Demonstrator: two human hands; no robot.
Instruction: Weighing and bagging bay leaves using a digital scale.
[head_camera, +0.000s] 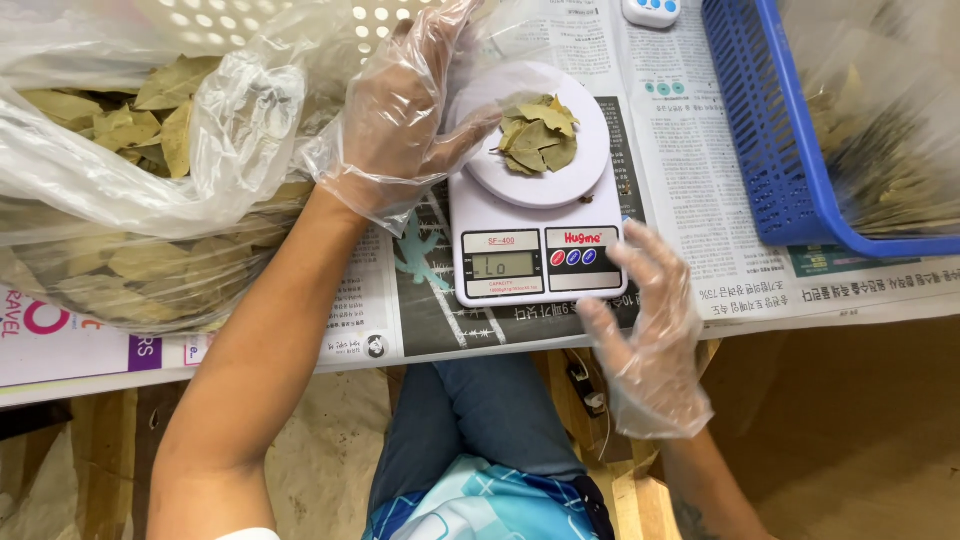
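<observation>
- The step in hand looks to be weighing: a small pile of dried, olive-green bay leaves (537, 137) sits on the round white pan of a white digital kitchen scale (535, 262), a little right of the pan's middle.
- The left hand (405, 110), in a loose clear plastic glove, rests open at the left rim of the pan, thumb tip touching the pan's edge; its grip has hold of nothing, with the fingers spread and reaching up toward the clear plastic bag of dried leaves (150, 170) just beside it.
- The right hand (645, 320), gloved the same way, hovers with fingers splayed just beside the scale's front right corner, near the three round buttons; it holds nothing and seems clear of the scale (contact is hard to rule out).
- Judged from this, the next move calls for either more leaves from the bag or a button press, and a light touch, since leaning on the pan would upset the reading.
- The scale stands on newspaper (680, 150) spread over the bench, close to the bench's front edge, which runs just below the scale's front.
- Open room: a strip of bare newspaper lies between the scale and the blue plastic basket (770, 140) at the right, which holds clear bags of leaves.
- The left side is crowded by the bag, so free movement is mostly to the right and front.
</observation>
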